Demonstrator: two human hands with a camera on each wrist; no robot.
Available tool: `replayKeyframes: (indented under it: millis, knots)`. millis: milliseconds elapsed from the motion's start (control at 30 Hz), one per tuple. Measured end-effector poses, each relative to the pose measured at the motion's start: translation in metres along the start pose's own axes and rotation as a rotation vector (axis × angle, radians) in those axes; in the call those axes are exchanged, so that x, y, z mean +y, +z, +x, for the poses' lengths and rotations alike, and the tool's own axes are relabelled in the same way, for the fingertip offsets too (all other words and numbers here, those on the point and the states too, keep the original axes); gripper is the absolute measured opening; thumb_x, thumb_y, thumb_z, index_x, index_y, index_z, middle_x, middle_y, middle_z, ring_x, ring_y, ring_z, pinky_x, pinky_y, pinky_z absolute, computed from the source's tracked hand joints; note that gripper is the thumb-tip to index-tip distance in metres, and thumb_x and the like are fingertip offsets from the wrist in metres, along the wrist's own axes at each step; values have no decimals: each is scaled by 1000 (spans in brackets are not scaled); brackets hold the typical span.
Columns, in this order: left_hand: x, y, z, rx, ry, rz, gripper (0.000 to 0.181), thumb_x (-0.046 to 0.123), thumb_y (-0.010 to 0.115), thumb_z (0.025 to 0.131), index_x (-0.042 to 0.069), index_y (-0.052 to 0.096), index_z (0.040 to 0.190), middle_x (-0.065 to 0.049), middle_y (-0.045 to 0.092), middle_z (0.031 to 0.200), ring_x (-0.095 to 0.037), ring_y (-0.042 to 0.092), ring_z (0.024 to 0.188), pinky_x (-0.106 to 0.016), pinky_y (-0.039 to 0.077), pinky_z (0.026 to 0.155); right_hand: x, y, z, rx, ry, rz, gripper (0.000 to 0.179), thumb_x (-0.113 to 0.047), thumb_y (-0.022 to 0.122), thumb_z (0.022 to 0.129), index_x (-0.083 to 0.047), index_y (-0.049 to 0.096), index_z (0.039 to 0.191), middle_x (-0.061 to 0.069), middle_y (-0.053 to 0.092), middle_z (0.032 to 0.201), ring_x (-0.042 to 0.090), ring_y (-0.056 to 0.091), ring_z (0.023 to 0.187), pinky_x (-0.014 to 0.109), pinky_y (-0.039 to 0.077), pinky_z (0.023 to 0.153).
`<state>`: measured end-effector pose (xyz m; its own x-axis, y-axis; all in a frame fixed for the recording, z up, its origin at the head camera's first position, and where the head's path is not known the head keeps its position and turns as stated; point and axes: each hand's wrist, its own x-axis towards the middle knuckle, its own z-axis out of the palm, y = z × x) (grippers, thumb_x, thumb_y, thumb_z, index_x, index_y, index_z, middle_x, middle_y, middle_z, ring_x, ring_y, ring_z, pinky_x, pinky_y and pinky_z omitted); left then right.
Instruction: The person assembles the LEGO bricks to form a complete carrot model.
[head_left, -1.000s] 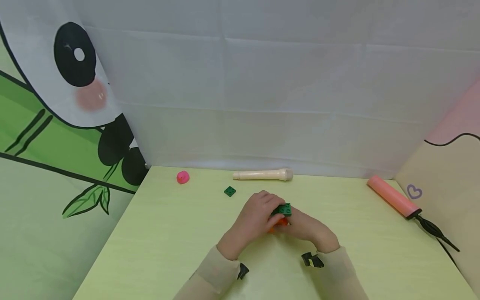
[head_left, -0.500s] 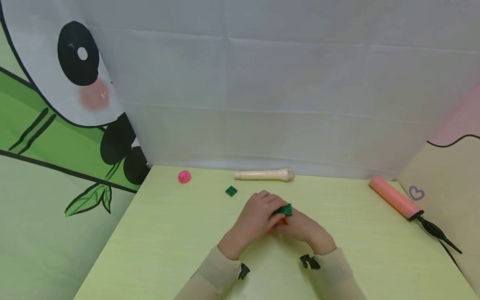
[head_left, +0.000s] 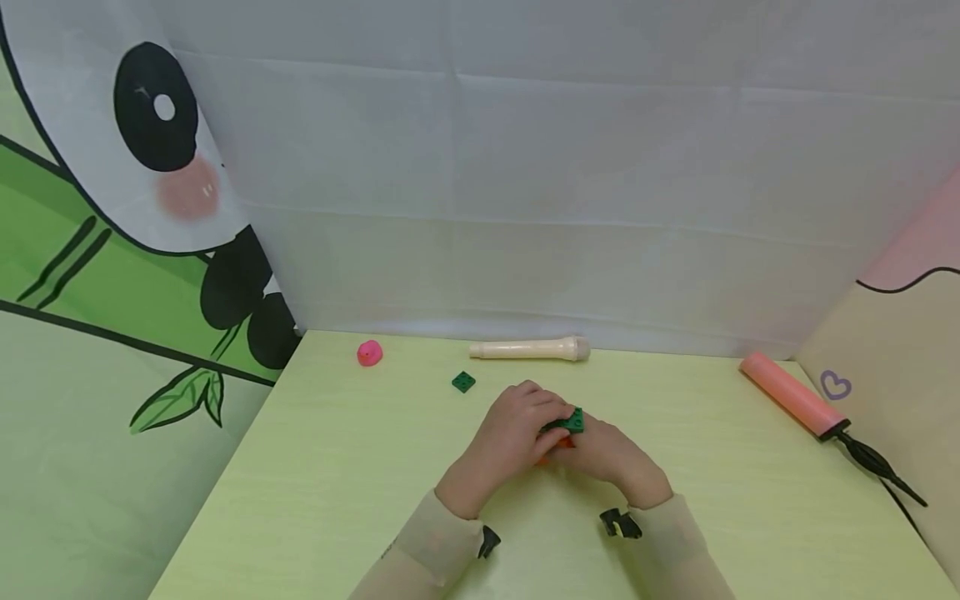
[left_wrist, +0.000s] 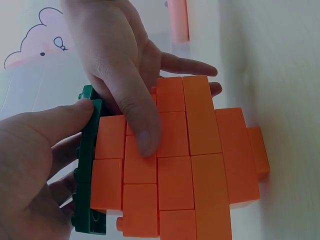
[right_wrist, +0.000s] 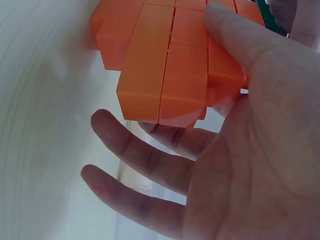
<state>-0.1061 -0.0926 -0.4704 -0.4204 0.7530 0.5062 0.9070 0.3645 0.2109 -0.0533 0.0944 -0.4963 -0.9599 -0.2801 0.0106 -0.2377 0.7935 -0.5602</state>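
An orange build of stacked toy bricks (left_wrist: 172, 170) is held just over the table by both hands, mostly hidden behind them in the head view. Along its upper side runs a row of green bricks (left_wrist: 87, 160), whose end (head_left: 576, 421) shows between the hands from above. My left hand (head_left: 517, 425) pinches this green row, thumb on the near face and fingers behind. Gripping the orange bricks from the right is my right hand (head_left: 618, 454). Its thumb lies across their face; in the right wrist view the lower fingers (right_wrist: 150, 162) spread out behind, off the bricks.
A loose green brick (head_left: 463, 382) lies beyond the hands. Farther back are a round pink piece (head_left: 369, 352) and a cream tube with a wider end (head_left: 528, 349). At right lies a salmon cylinder with a black nozzle (head_left: 795, 396), like a balloon pump. A white cloth (head_left: 480, 208) hangs behind.
My right wrist has shifted slightly left. Both hands keep hold of the build in nearly the same place, and the head view has drifted a little.
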Motion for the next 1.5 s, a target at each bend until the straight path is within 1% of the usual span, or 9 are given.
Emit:
replayKeyframes:
  millis: [200, 467, 667, 800, 933, 1033, 1167, 1300, 1500]
  knots:
    - [1, -4, -1, -19, 5, 11, 29, 24, 85, 91, 15, 81, 118, 5, 75, 117, -17, 64, 109, -30, 51, 93, -2, -1, 0, -8, 48, -12, 65, -42, 69, 100, -8, 51, 152, 11, 57, 147, 33, 61, 126, 54, 51, 100]
    - [0, -9, -2, -59, 22, 18, 35, 24, 87, 89, 16, 79, 122, 5, 73, 121, -17, 63, 113, -31, 50, 95, 1, -2, 1, -6, -42, 41, 60, -38, 72, 99, -6, 54, 146, 10, 59, 141, 28, 61, 122, 50, 51, 100]
    - [-6, -15, -4, -68, -2, -130, 35, 19, 80, 94, 12, 73, 127, 1, 71, 125, -20, 63, 117, -33, 48, 103, 2, -1, 3, -22, -73, 106, 57, -38, 70, 101, -8, 54, 148, 9, 59, 144, 28, 60, 125, 51, 49, 104]
    - [-20, -20, -7, -23, -111, -289, 27, 15, 66, 104, 10, 70, 130, -1, 69, 128, -21, 62, 119, -36, 49, 103, 1, 0, 6, -33, -69, 166, 51, -42, 69, 101, -18, 57, 144, -3, 62, 137, 20, 61, 122, 48, 49, 103]
    - [-47, -15, -15, 53, -296, -374, 25, 9, 56, 108, 9, 70, 129, -4, 68, 131, -23, 62, 122, -40, 53, 100, -1, 0, 9, -47, -42, 205, 50, -42, 72, 99, -21, 55, 140, -9, 64, 126, 17, 60, 113, 47, 49, 100]
    - [-69, -4, -25, 59, -433, -301, 28, 1, 53, 107, 5, 68, 130, -8, 67, 131, -27, 63, 122, -43, 53, 100, -2, 0, 9, -57, -15, 225, 51, -42, 74, 98, -20, 55, 140, -9, 65, 121, 19, 59, 110, 48, 48, 99]
    - [-91, 11, -39, -9, -564, -177, 35, -7, 52, 102, 1, 63, 135, -15, 63, 135, -35, 60, 122, -46, 50, 104, -3, 1, 7, -55, 10, 222, 54, -44, 74, 97, -20, 55, 142, -8, 65, 121, 19, 59, 110, 49, 48, 100]
    - [-98, 18, -47, -72, -594, -108, 39, -6, 51, 101, -3, 61, 138, -21, 58, 142, -43, 55, 126, -54, 47, 106, -5, 4, 5, -50, 14, 231, 54, -44, 74, 97, -21, 55, 142, -8, 66, 122, 19, 59, 110, 49, 48, 99]
    - [-96, 20, -55, -194, -587, 3, 37, 2, 52, 103, 0, 63, 139, -22, 50, 152, -44, 44, 140, -62, 43, 106, -8, 8, 3, -50, 10, 248, 51, -43, 74, 98, -22, 56, 140, -10, 66, 119, 19, 59, 108, 48, 48, 98]
